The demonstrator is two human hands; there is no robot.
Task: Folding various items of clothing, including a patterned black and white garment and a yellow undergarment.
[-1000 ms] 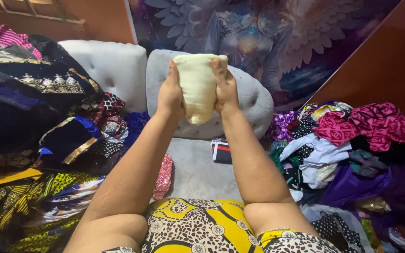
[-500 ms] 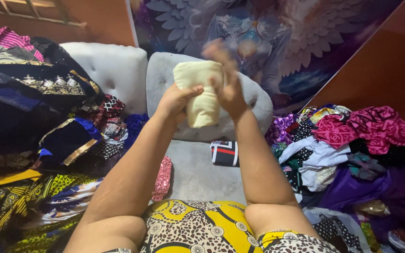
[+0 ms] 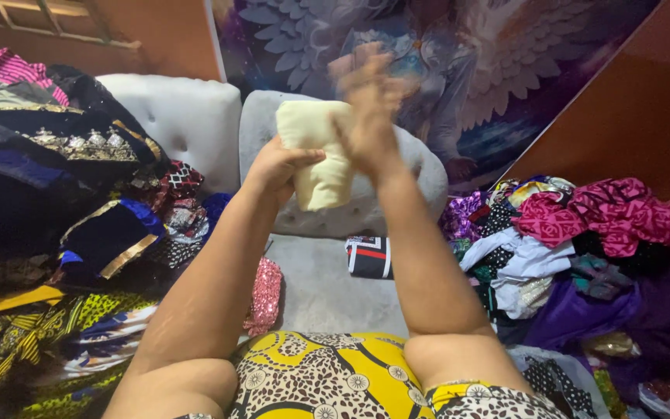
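I hold a folded cream cloth up in front of me, at about chest height. My left hand grips its lower left side from beneath. My right hand is raised beside the cloth's upper right edge, blurred by motion, its fingers spread and apart from the bundle or only brushing it. Both forearms rise from my lap, which is covered in yellow leopard-print fabric.
A tall stack of dark embroidered clothes lies on the left. A loose heap of pink, white and purple garments fills the right. A small striped folded item and a pink sequin piece rest on the grey seat.
My right hand has let go of the cloth's right side and lifted above it, fingers opening. My left hand shifted lower to hold the bundle alone.
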